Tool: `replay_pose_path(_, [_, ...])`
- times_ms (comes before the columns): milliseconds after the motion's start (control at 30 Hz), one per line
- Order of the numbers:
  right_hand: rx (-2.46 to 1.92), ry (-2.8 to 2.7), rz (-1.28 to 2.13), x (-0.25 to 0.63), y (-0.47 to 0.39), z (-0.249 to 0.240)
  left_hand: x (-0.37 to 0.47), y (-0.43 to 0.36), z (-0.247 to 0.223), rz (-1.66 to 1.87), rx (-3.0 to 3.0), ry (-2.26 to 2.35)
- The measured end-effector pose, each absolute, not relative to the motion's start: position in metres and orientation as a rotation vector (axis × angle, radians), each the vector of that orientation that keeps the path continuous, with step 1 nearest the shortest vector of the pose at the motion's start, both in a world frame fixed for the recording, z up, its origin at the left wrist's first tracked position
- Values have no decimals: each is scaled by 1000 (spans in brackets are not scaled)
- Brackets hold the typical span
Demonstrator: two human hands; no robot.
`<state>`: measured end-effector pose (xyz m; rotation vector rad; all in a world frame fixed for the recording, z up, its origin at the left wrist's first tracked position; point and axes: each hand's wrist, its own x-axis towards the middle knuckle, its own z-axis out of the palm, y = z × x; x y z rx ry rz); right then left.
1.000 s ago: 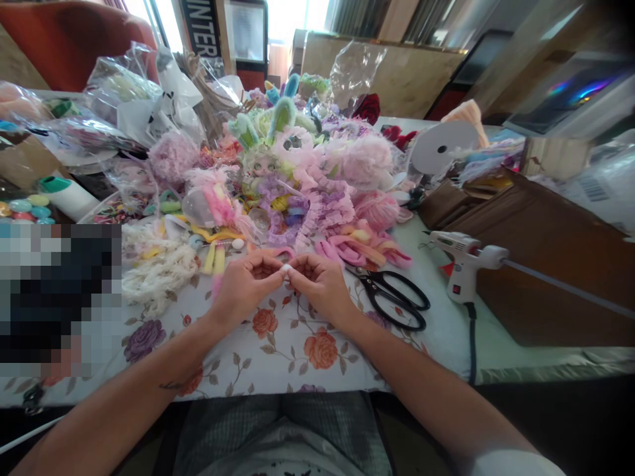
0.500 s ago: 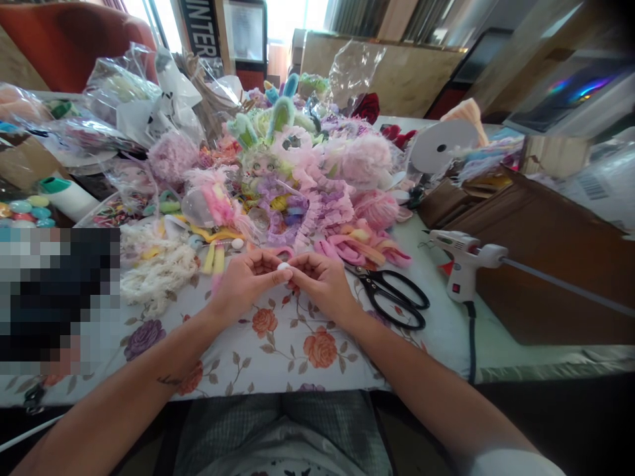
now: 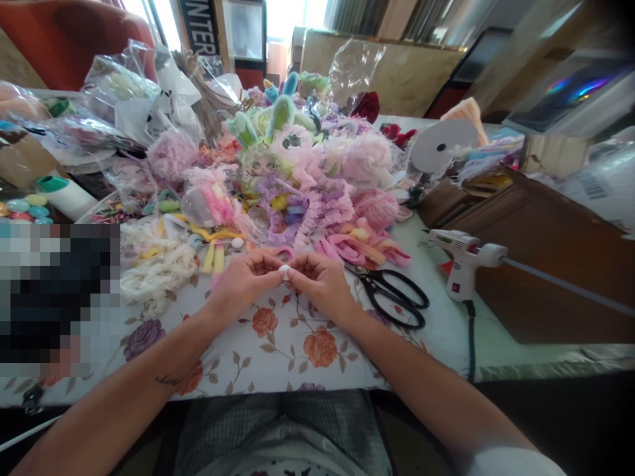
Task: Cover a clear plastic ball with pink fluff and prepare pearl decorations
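Note:
Between my two hands, over the flowered tablecloth [image 3: 233, 363], is a small white piece [image 3: 284, 272]. My left hand [image 3: 251, 281] pinches it from the left with thumb and fingers. From the other side my right hand [image 3: 317, 281] closes on it too, the fingertips of both hands almost meeting. Black-handled scissors [image 3: 397, 297] lie just right of my right hand. A second white round piece [image 3: 237, 243] rests beyond my left hand, near yellow strips [image 3: 214, 258]. Pink fuzzy strips [image 3: 364, 246] lie beyond my right hand.
A white glue gun [image 3: 461, 261] stands right of the scissors, by a brown cardboard box [image 3: 555, 271]. Behind my hands is a heap of yarn and lace [image 3: 317, 185] with a doll [image 3: 260, 165]. Fluffy cream yarn [image 3: 159, 271] lies left; a white spool [image 3: 441, 147] stands back right.
My left thumb has shifted slightly back, so more of the small white piece shows between my fingertips. Both hands otherwise stay in place.

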<state>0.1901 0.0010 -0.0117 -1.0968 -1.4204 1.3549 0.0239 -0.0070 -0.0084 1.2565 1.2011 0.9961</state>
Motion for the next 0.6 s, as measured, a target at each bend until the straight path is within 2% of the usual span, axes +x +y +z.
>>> replay_pose_path(600, [-959,-1354,1457,196,2,-5,20,-4,-5,1035,1043,986])
